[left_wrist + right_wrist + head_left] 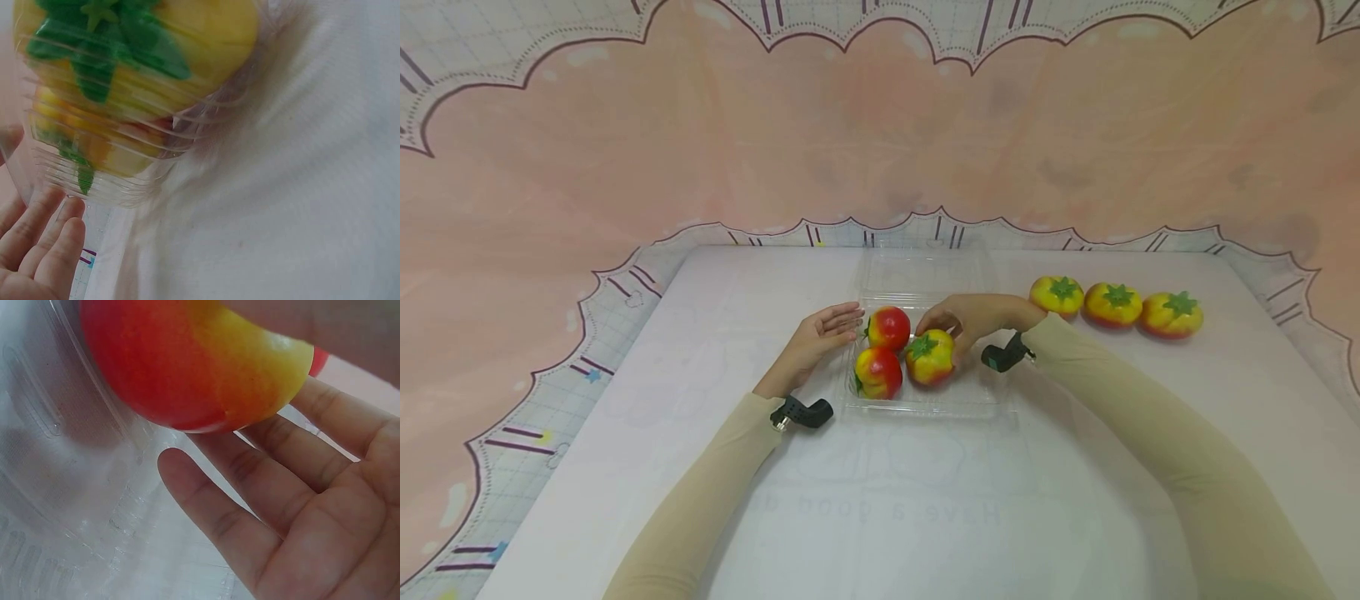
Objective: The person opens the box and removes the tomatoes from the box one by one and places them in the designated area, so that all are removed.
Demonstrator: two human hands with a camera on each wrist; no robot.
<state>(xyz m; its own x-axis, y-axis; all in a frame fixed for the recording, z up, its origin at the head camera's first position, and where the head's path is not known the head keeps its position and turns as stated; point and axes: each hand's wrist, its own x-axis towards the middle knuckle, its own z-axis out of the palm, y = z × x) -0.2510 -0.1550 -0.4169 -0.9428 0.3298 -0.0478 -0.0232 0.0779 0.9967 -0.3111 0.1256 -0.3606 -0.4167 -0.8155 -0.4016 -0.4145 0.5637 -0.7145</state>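
Note:
A clear plastic clamshell box [966, 398] lies with its lid folded back on the white table. Two red-and-yellow persimmons, one behind [889, 327] and one in front [877, 373], sit in its left part. Beside them, my right hand [967, 317] holds a third persimmon [930, 360], green leaves up, between thumb and fingers; the right wrist view shows its red-yellow side [187, 369] against the fingers. My left hand [811, 340] is at the box's left side, fingers extended. In the left wrist view its fingertips [70, 209] are right at the ribbed clear wall [134, 187].
Three more persimmons stand in a row at the back right: one at the left [1057, 295], one in the middle [1113, 305] and one at the right [1172, 315]. The transparent lid [925, 271] reaches toward the table's far edge. A patterned cloth [850, 133] hangs behind.

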